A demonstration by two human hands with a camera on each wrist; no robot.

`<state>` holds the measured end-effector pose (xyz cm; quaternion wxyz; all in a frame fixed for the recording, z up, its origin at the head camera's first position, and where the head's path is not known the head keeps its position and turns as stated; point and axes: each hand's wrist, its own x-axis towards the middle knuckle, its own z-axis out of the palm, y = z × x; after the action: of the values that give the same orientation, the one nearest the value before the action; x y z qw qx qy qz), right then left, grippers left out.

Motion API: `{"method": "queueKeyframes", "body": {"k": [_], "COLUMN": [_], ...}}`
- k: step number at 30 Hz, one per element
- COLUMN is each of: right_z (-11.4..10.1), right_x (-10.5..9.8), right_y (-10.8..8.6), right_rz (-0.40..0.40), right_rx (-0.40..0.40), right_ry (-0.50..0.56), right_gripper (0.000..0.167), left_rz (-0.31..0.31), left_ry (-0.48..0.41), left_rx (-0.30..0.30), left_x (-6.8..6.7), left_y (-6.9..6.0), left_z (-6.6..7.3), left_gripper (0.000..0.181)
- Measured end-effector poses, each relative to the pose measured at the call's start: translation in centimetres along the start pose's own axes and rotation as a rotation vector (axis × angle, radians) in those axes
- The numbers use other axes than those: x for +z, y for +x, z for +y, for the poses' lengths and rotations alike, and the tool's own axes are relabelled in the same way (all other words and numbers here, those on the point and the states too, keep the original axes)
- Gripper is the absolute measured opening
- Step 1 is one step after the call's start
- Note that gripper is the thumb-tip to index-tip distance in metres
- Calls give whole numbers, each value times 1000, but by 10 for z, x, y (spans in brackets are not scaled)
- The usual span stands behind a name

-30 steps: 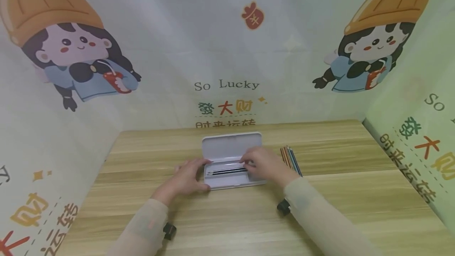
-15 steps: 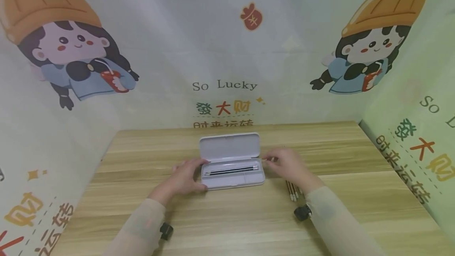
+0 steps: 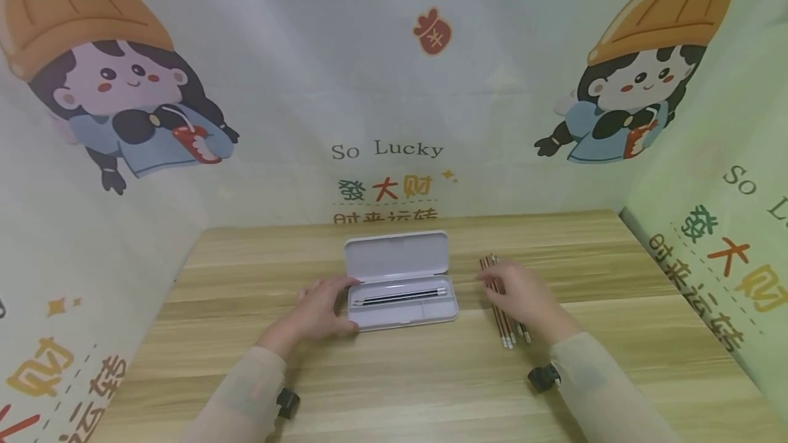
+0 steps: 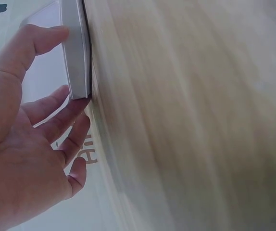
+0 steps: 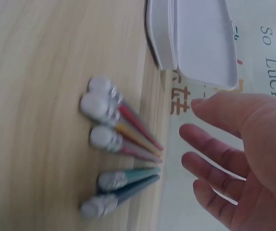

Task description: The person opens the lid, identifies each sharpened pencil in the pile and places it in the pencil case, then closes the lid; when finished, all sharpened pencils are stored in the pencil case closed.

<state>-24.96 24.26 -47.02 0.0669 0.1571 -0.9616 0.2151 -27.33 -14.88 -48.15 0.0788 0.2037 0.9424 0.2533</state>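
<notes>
The left hand (image 3: 317,307) gripped the pencil case (image 3: 386,318) at its 3 o'clock; the right hand (image 3: 526,296), loose and free, was above the pencils (image 5: 128,147).

The pencil case (image 3: 377,319) rests on the worktop (image 3: 400,381), with its lid (image 3: 397,256) raised at the rear. Dark pencils (image 3: 403,297) lie lengthwise inside, eraser ends to the right. The left hand (image 3: 316,307) grips the left end of the case: thumb at the front corner, fingers toward the rear. The right hand (image 3: 524,294) is positioned over loose pencils (image 3: 503,330) to the right of the case. A printed cloth (image 3: 345,87) with cartoon figures (image 3: 178,139) stands behind the worktop.
</notes>
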Motion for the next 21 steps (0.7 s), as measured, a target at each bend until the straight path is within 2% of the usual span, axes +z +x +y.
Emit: {"method": "queueKeyframes", "body": {"k": [9,21], "right_z": [16,31], "right_x": [-8,-13], "right_y": [-10,-21], "right_rz": [-41,-68], "right_rx": [86,147], "right_ry": [-9,-22], "right_gripper": [31,33], "left_rz": [11,2], "left_ry": [-3,-2], "left_rx": [-6,-4], "left_x": [1,0], "left_y": [0,1], "left_z": [-2,-1], "left_gripper": [86,87]}}
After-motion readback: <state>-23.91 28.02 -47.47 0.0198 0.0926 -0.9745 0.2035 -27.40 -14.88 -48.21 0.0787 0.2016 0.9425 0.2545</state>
